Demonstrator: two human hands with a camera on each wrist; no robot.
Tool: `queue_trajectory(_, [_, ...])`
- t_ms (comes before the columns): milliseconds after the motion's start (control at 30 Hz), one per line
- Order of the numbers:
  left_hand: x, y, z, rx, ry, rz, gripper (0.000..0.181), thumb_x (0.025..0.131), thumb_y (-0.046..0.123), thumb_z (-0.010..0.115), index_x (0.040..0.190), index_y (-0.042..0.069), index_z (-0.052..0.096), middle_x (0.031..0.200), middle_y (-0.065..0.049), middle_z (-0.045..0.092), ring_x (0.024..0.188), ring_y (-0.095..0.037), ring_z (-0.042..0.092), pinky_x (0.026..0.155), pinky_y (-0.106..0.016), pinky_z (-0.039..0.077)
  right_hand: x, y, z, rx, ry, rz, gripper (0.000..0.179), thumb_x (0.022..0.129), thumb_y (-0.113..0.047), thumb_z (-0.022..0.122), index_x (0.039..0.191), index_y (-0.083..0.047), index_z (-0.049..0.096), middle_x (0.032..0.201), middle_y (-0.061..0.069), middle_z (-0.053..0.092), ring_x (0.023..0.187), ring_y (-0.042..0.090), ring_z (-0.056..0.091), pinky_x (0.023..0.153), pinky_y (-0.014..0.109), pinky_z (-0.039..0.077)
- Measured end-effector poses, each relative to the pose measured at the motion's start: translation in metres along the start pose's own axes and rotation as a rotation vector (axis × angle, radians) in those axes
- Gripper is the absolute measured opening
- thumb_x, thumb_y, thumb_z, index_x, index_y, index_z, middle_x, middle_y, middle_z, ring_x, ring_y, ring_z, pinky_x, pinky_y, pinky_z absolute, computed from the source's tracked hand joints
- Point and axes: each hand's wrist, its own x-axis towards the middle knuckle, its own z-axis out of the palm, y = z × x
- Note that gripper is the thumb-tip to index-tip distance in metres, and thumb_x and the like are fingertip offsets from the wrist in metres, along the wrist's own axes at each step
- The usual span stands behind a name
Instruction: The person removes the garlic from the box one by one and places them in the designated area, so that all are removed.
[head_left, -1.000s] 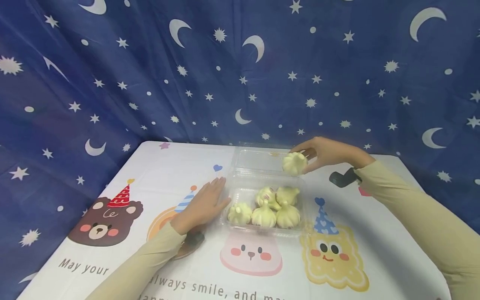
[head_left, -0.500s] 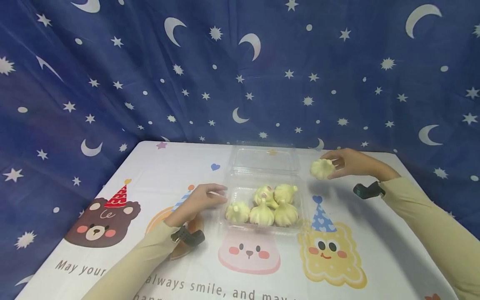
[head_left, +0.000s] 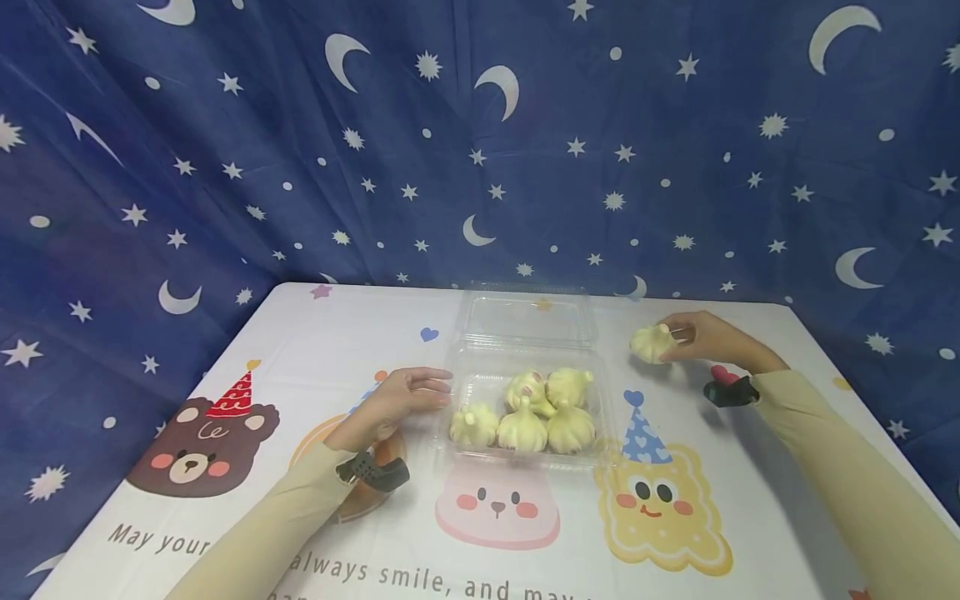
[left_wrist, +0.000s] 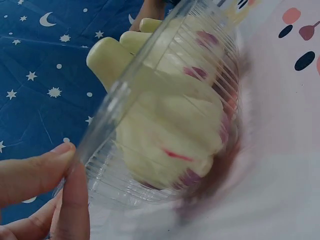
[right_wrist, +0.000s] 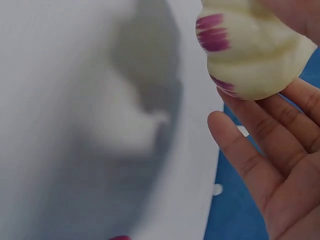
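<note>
My right hand (head_left: 708,340) holds a garlic bulb (head_left: 651,344) by its sides, to the right of a clear plastic clamshell container (head_left: 459,360). In the right wrist view this bulb (right_wrist: 250,55) shows purple streaks, and the fingers (right_wrist: 280,145) spread beneath it, with a shadow on the tabletop. My left hand (head_left: 393,404) is at the container's left edge; in the left wrist view its thumb and finger pinch the plastic rim (left_wrist: 102,117). Several more garlic bulbs (head_left: 522,429) sit in the container's base, stems mostly upward. The lid (head_left: 528,321) lies folded back.
The table's white cloth (head_left: 360,325) bears cartoon prints, among them a brown bear (head_left: 197,454) and a yellow biscuit (head_left: 667,525). A blue curtain (head_left: 420,250) with moons and stars hangs right behind the table's far edge.
My right hand has carried the garlic bulb from above the lid to the right and lower, toward the cloth. My left hand went from lying flat beside the container to pinching its rim.
</note>
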Motion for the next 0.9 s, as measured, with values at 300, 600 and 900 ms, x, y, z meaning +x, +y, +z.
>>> queue_trajectory(300, [-0.003,0.0,0.001,0.003,0.042,0.008,0.051,0.081,0.002,0.065,0.129,-0.005,0.05,0.119,-0.023,0.056,0.088,-0.008,0.06,0.079,-0.022,0.05,0.007,0.017,0.011,-0.007,-0.008,0.076,0.067,0.078,-0.027,0.075,0.126,0.011,0.049,0.126,0.032,0.053,0.115,0.047,0.053,0.097,0.055,0.043])
queue_trajectory(600, [-0.005,0.0,0.001,-0.012,0.038,-0.055,0.054,0.082,0.004,0.065,0.132,-0.001,0.048,0.117,-0.018,0.06,0.09,-0.01,0.06,0.081,-0.024,0.05,0.005,0.021,0.016,0.016,0.004,0.067,0.065,0.078,-0.026,0.075,0.127,0.009,0.05,0.123,0.029,0.057,0.114,0.044,0.055,0.096,0.053,0.045])
queue_trajectory(900, [-0.004,-0.003,-0.001,-0.028,0.014,-0.039,0.055,0.082,0.004,0.065,0.133,-0.002,0.046,0.107,-0.011,0.064,0.087,-0.009,0.061,0.082,-0.025,0.05,0.003,0.02,0.019,0.088,-0.028,0.033,0.063,0.077,-0.018,0.076,0.127,0.009,0.049,0.125,0.029,0.055,0.118,0.047,0.051,0.098,0.053,0.043])
